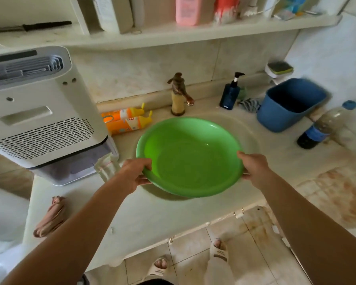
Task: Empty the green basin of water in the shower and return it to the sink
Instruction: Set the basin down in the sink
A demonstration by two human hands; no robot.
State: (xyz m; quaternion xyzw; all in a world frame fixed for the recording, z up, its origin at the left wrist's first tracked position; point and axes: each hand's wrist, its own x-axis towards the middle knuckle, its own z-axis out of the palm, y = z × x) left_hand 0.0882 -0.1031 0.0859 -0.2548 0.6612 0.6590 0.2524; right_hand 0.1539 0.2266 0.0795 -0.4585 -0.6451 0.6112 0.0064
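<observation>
Both hands on green basin (190, 156) — left hand (135, 171) clamped on near-left rim, right hand (253, 167) clamped on near-right rim, thumbs over lip, fingers under. Hands well apart, basin between them. Basin sits over sink (246, 130), near edge tilted up slightly; cannot tell if bottom is clear of bowl. Shallow water visible inside, I judge. Tap (178, 93) just behind far rim. My read: lift stage. Keep rim level, raise straight, clear tap, move slowly — water sloshes easily in shallow basin.
</observation>
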